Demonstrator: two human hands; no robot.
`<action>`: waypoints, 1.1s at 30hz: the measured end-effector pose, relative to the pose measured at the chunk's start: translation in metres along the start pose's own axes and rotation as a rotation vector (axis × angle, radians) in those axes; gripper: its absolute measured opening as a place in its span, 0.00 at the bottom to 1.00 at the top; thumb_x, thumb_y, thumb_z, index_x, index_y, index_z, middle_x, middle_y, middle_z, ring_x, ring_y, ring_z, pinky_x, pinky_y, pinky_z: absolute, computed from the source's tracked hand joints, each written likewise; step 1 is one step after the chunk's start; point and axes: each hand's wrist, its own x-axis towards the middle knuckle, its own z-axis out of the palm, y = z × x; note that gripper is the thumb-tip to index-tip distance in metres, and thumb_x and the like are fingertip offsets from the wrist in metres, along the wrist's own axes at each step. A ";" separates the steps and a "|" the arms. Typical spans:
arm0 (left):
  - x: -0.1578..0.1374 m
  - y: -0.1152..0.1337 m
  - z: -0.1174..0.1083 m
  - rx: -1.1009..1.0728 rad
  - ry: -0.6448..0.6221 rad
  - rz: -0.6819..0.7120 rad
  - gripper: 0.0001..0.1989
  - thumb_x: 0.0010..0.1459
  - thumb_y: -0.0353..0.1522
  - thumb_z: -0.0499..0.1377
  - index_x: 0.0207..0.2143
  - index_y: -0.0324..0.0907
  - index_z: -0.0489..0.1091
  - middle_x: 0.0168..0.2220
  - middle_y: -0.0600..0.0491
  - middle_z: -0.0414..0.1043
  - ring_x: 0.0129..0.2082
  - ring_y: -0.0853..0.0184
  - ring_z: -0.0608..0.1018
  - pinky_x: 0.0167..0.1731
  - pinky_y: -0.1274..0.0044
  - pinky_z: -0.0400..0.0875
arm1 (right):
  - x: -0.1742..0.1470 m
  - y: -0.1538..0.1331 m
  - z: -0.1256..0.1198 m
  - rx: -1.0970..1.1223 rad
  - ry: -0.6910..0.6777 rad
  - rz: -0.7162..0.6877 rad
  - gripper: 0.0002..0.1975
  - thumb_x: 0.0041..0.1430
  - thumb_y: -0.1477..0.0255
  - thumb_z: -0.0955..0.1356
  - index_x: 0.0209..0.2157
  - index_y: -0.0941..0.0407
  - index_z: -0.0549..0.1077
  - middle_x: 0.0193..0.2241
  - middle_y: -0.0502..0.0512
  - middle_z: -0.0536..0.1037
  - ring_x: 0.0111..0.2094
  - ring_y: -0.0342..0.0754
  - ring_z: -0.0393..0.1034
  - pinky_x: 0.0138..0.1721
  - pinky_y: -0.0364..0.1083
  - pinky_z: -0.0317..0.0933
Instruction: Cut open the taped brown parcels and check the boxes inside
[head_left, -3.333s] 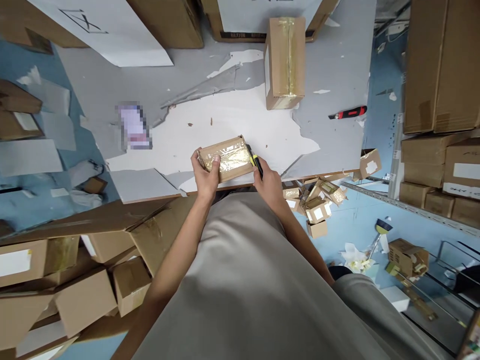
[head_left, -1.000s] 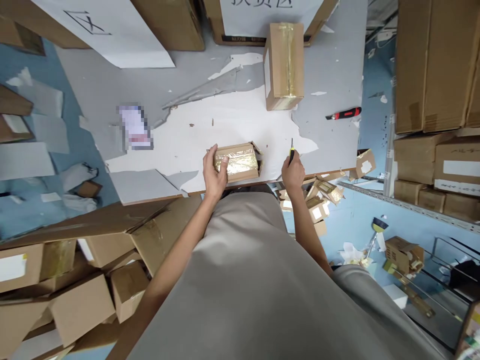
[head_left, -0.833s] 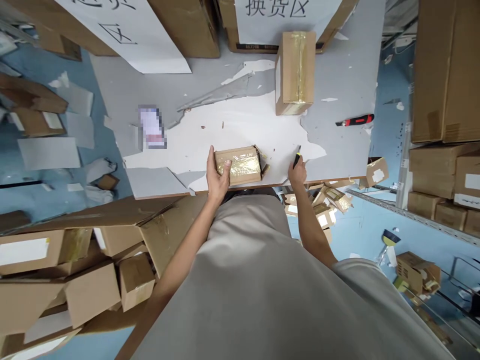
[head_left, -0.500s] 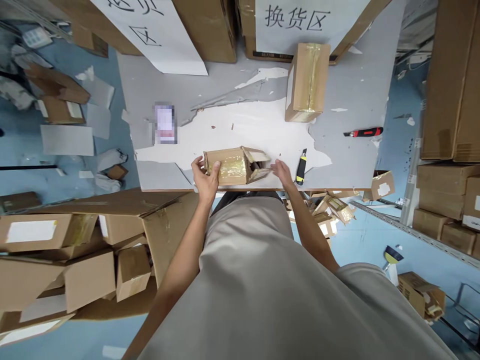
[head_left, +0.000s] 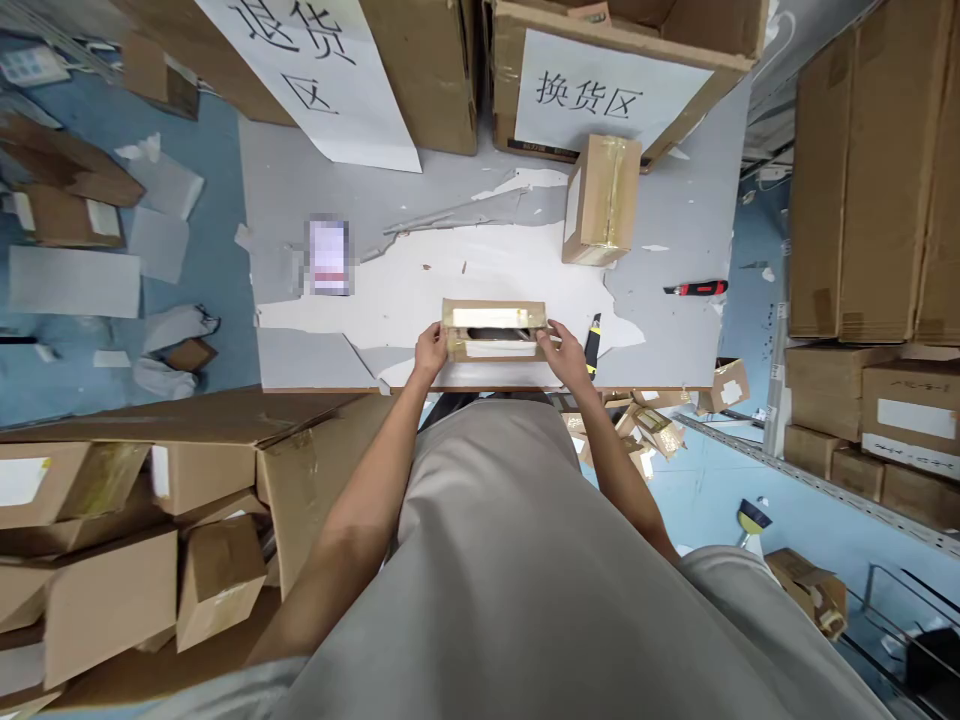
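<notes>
A small cardboard box [head_left: 498,350] lies near the table's front edge, its opening turned up between parted flaps. Something dark shows inside, too little to name. My left hand [head_left: 430,353] grips the box's left end, and my right hand [head_left: 565,356] holds the right end with thumb and fingers at the flap. Just right of that hand lies a black and yellow utility knife [head_left: 593,346]. A taped carton [head_left: 602,200] stands farther back on the table.
A red and black utility knife [head_left: 697,288] lies at the table's right. On the left is a blurred phone-like rectangle [head_left: 329,257]. Two large labelled cartons, one with a white sign [head_left: 607,95], line the back. A big carton [head_left: 315,470] full of boxes stands at lower left.
The box has been turned so its opening faces up instead of right. My left hand moved right with it, and my right hand has taken hold of its right end. The view shifted slightly.
</notes>
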 end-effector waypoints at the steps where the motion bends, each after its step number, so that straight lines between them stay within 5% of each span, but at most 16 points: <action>1: 0.001 0.000 -0.001 -0.006 0.009 -0.009 0.12 0.64 0.40 0.64 0.42 0.41 0.77 0.46 0.44 0.85 0.51 0.56 0.82 0.56 0.67 0.79 | -0.001 -0.002 0.003 -0.008 0.000 -0.005 0.24 0.78 0.63 0.66 0.67 0.58 0.76 0.65 0.68 0.83 0.63 0.56 0.80 0.65 0.52 0.70; 5: -0.012 0.000 -0.023 -0.130 0.079 -0.082 0.15 0.66 0.44 0.66 0.42 0.41 0.75 0.43 0.45 0.82 0.40 0.61 0.83 0.43 0.70 0.83 | -0.005 -0.004 0.015 0.003 0.066 -0.036 0.22 0.78 0.63 0.65 0.64 0.58 0.78 0.65 0.70 0.82 0.62 0.55 0.81 0.62 0.52 0.73; 8: -0.036 0.004 -0.041 -0.211 -0.051 -0.114 0.22 0.66 0.52 0.68 0.41 0.41 0.75 0.41 0.46 0.81 0.38 0.62 0.83 0.36 0.71 0.85 | -0.008 -0.004 0.018 0.019 0.111 -0.051 0.22 0.80 0.59 0.63 0.58 0.59 0.82 0.62 0.71 0.83 0.63 0.55 0.79 0.58 0.50 0.75; 12: -0.066 0.016 -0.051 -0.240 -0.225 -0.042 0.33 0.61 0.64 0.68 0.44 0.44 0.77 0.49 0.45 0.81 0.50 0.56 0.84 0.39 0.67 0.89 | -0.008 -0.005 0.012 0.006 0.116 -0.136 0.24 0.82 0.57 0.62 0.57 0.57 0.83 0.62 0.68 0.82 0.62 0.53 0.78 0.61 0.50 0.74; 15: -0.076 0.022 -0.052 -0.240 -0.261 0.032 0.36 0.64 0.68 0.61 0.41 0.44 0.76 0.52 0.44 0.80 0.57 0.53 0.82 0.50 0.61 0.89 | -0.008 -0.010 0.001 -0.045 0.052 -0.217 0.24 0.82 0.59 0.62 0.62 0.56 0.81 0.63 0.66 0.80 0.61 0.52 0.78 0.63 0.51 0.73; 18: -0.077 0.017 -0.051 -0.124 -0.257 0.179 0.31 0.67 0.63 0.62 0.37 0.44 0.76 0.58 0.40 0.78 0.64 0.50 0.79 0.60 0.58 0.84 | -0.006 -0.019 -0.011 -0.189 -0.031 -0.258 0.26 0.83 0.60 0.61 0.73 0.54 0.75 0.65 0.64 0.79 0.60 0.52 0.79 0.61 0.50 0.74; 21: -0.077 0.006 -0.049 0.005 -0.254 0.286 0.20 0.65 0.49 0.68 0.49 0.44 0.79 0.62 0.40 0.73 0.64 0.50 0.80 0.61 0.57 0.83 | -0.001 -0.034 -0.015 -0.436 -0.085 -0.254 0.33 0.84 0.63 0.61 0.83 0.53 0.58 0.62 0.63 0.79 0.55 0.54 0.80 0.61 0.52 0.73; 25: -0.078 -0.006 -0.046 0.162 -0.267 0.355 0.40 0.62 0.34 0.70 0.75 0.53 0.68 0.64 0.44 0.68 0.58 0.56 0.83 0.64 0.58 0.81 | 0.011 -0.055 -0.005 -0.701 -0.122 -0.171 0.40 0.84 0.59 0.62 0.86 0.53 0.45 0.61 0.66 0.78 0.54 0.61 0.81 0.61 0.55 0.72; 29: -0.079 -0.002 -0.045 0.332 -0.279 0.424 0.49 0.62 0.29 0.69 0.82 0.56 0.58 0.78 0.38 0.54 0.59 0.52 0.85 0.63 0.57 0.82 | 0.021 -0.071 0.013 -0.814 -0.094 -0.077 0.47 0.82 0.55 0.65 0.87 0.57 0.38 0.62 0.72 0.78 0.55 0.62 0.81 0.59 0.54 0.73; 31: -0.077 0.007 -0.045 0.410 -0.272 0.498 0.52 0.60 0.27 0.70 0.84 0.54 0.56 0.85 0.36 0.38 0.73 0.41 0.76 0.68 0.51 0.77 | 0.023 -0.076 0.018 -0.836 -0.085 -0.065 0.47 0.82 0.56 0.65 0.87 0.58 0.38 0.63 0.73 0.77 0.54 0.62 0.82 0.59 0.54 0.73; 33: -0.071 0.019 -0.043 0.487 -0.283 0.612 0.54 0.59 0.26 0.72 0.83 0.53 0.57 0.87 0.38 0.33 0.84 0.36 0.55 0.77 0.43 0.61 | 0.020 -0.077 0.019 -0.837 -0.083 -0.076 0.46 0.82 0.57 0.65 0.87 0.58 0.39 0.63 0.73 0.77 0.53 0.62 0.83 0.58 0.54 0.73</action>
